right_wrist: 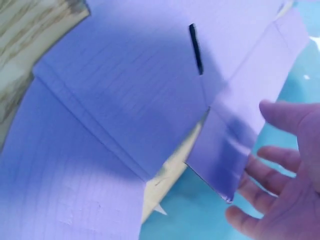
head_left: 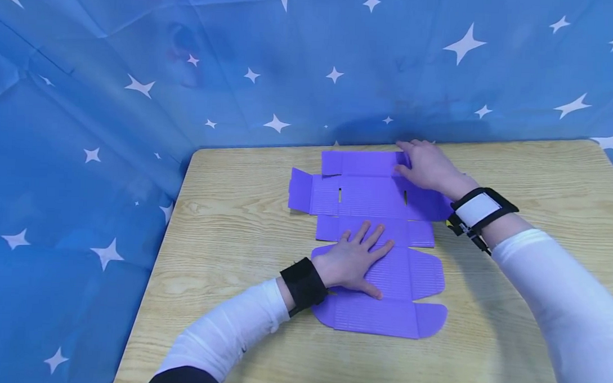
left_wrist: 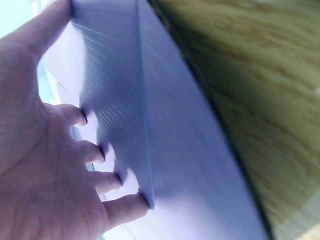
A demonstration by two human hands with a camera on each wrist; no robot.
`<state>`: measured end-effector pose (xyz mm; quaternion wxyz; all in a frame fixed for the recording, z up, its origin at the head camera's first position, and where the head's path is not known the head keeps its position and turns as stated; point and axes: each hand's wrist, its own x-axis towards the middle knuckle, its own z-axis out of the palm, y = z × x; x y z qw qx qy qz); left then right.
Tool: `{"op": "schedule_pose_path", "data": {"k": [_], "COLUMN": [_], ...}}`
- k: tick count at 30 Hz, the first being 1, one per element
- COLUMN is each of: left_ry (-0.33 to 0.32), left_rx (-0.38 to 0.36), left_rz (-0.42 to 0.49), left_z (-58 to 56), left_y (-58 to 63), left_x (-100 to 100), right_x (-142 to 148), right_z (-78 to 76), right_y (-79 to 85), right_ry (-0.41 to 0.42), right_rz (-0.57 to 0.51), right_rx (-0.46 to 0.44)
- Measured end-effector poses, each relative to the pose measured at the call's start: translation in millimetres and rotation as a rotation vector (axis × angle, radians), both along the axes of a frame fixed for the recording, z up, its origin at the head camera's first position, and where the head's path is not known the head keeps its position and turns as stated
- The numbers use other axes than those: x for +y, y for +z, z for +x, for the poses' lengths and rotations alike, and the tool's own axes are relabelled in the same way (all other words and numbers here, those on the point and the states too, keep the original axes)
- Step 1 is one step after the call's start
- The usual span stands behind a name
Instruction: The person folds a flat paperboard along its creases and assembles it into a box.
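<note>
A flat purple cardboard box blank [head_left: 372,196], with fold lines, flaps and narrow slots, lies unfolded on the table. My left hand [head_left: 352,263] rests on its nearer half, fingers spread wide; the left wrist view shows the fingertips touching the ribbed cardboard [left_wrist: 112,95]. At the far right corner is my right hand [head_left: 431,167], beside a small end flap [right_wrist: 220,155]. In the right wrist view, its fingers reach behind that flap's outer edge and the thumb stands apart from them. The far left side flap [head_left: 300,190] tilts upward.
The wooden table [head_left: 235,211] extends around the cardboard on both sides. Behind its far edge hangs a blue cloth [head_left: 301,56] with white stars, which also covers the left side. A bit of yellow [head_left: 448,223] shows by the right wrist strap.
</note>
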<state>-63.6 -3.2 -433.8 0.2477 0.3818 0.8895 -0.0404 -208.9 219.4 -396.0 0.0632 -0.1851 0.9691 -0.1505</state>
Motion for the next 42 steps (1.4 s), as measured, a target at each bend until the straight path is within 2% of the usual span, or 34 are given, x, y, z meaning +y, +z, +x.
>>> {"op": "schedule_pose_path", "data": {"k": [9, 16, 27, 33, 42], "left_ry": [-0.007, -0.009, -0.001, 0.006, 0.008], "left_rx": [0.007, 0.005, -0.005, -0.017, -0.016], "left_rz": [-0.006, -0.012, 0.002, 0.010, 0.016], "left_z": [0.4, -0.3, 0.0, -1.0, -0.1], "left_y": [-0.6, 0.0, 0.9, -1.6, -1.0], "left_x": [-0.4, -1.0, -1.3, -2.1, -1.3], "right_x": [-0.1, 1.4, -0.2, -2.6, -2.0], "right_z": [16.8, 33.7, 72.5, 93.0, 120.4], "right_y": [11.8, 18.4, 31.5, 33.7, 30.2], "right_ry": [-0.060, -0.079, -0.111, -0.135, -0.106], "right_rz": [-0.114, -0.171, -0.237, -0.279, -0.330], "right_rx": [0.108, 0.131, 0.143, 0.175, 0.229]}}
